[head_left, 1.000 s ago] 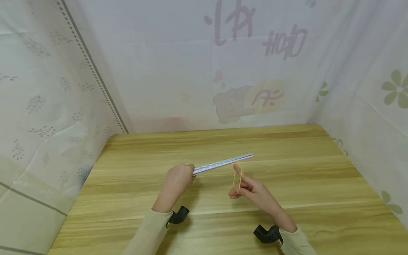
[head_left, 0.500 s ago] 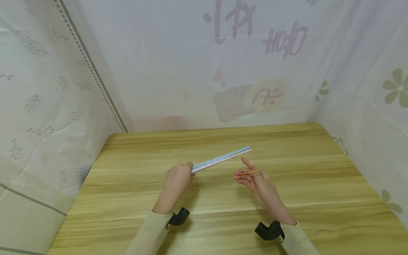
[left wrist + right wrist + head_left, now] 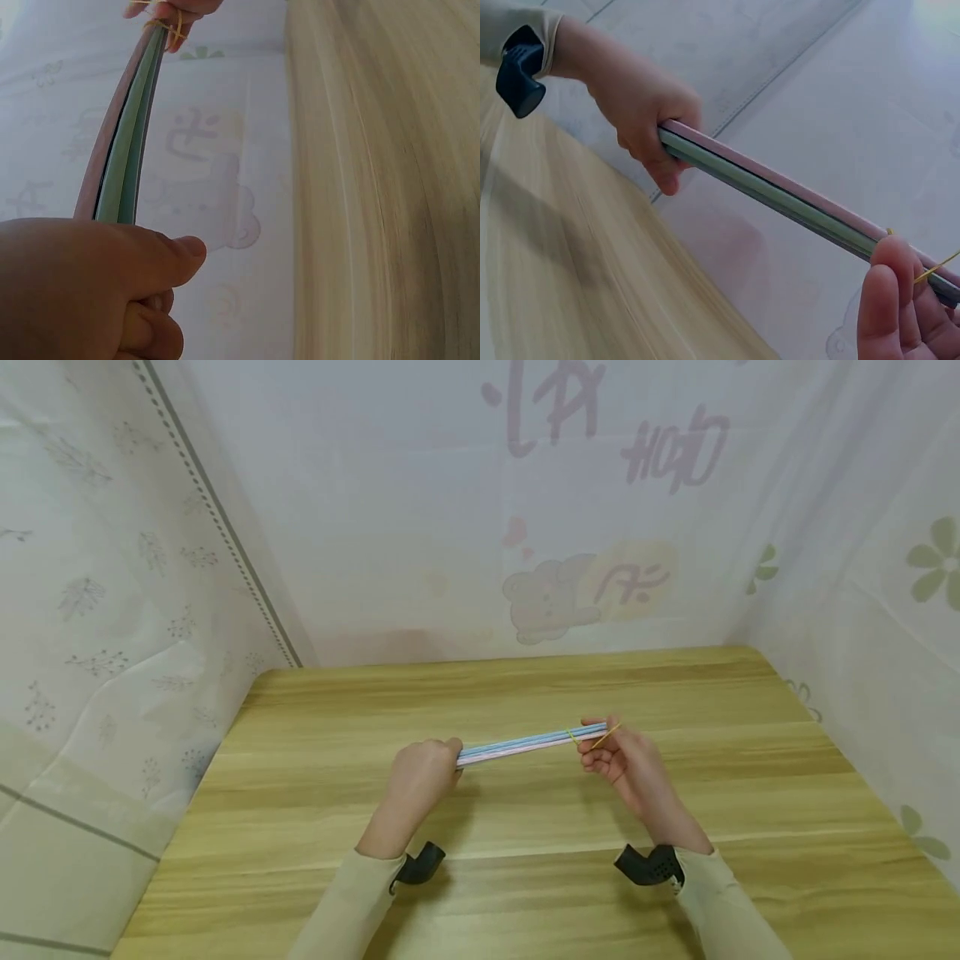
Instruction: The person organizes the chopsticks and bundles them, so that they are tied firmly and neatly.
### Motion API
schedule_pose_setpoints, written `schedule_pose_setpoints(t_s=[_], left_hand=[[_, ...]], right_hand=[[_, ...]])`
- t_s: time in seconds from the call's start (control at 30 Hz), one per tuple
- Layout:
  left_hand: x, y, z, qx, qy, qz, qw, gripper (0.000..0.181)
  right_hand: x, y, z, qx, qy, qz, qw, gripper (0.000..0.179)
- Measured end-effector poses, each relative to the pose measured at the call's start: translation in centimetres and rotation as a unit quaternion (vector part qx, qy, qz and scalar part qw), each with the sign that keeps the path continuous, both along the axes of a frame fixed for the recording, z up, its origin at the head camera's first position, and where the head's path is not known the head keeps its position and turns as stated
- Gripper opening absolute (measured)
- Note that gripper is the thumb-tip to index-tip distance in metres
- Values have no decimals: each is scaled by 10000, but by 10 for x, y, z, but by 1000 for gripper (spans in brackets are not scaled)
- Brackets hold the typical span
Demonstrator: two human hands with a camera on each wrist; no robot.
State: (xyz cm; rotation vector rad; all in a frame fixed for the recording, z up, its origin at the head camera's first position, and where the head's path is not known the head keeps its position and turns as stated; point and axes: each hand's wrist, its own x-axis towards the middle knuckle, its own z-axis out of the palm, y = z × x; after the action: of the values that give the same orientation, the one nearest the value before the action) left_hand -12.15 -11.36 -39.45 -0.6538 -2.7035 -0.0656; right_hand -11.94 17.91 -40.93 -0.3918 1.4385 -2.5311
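Note:
A bundle of long slim pink and blue sticks [image 3: 517, 747] is held above the table, slightly raised toward its right end. My left hand [image 3: 420, 778] grips the left end, thumb along the sticks in the left wrist view. Around the far end runs a yellow rubber band [image 3: 177, 30], part of it stretched away from the bundle. The right hand [image 3: 628, 768] has this band hooked over its curled fingers, which lie right at the tips of the sticks. From the right wrist view, its fingers [image 3: 889, 300] partly cover that end of the bundle.
Below is a wood-grain table [image 3: 517, 877]. Printed fabric [image 3: 405, 527] hangs behind it and at both sides. Each wrist carries a black camera mount [image 3: 422, 865] at the cuff of a pale sleeve.
The right hand has turned and moved up and rightward to the bundle's end, drawing the rubber band across the tips. The left hand keeps its grip while the bundle's angle shifts slightly.

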Motion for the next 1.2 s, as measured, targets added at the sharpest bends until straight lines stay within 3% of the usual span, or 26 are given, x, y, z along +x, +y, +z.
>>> schedule_pose_setpoints(t_s=[0.23,0.4,0.6,0.73,0.8,0.93,1.07,1.2], left_hand=[[0,2,5,-63,-55,-163,9998,25],[-1,3,5,-8,-199,-123,9997,22],[-3,0,5,16,-243,74,9997,20],[-5,-2,4,20,-195,111,9997,22],[-5,-2,4,30,-238,106,9997,22],[-5,-4,5,79,-398,137,9991,20],[-5,-5,7,113,-500,231,9984,20],[-5,-6,8,114,-589,381,9975,19]], right_hand=[[-2,-3,7,1091,-256,-231,9934,19],[-2,-7,5,1023,-124,-109,9946,15],[0,-7,-3,816,334,223,9959,17],[1,-6,-9,1011,153,20,9948,21],[1,-7,-12,1438,-70,-272,9892,24],[0,-11,-16,2371,-477,-621,9683,29],[-1,-18,-19,2809,-596,-512,9565,21],[3,-19,-21,2972,-309,-128,9542,16]])
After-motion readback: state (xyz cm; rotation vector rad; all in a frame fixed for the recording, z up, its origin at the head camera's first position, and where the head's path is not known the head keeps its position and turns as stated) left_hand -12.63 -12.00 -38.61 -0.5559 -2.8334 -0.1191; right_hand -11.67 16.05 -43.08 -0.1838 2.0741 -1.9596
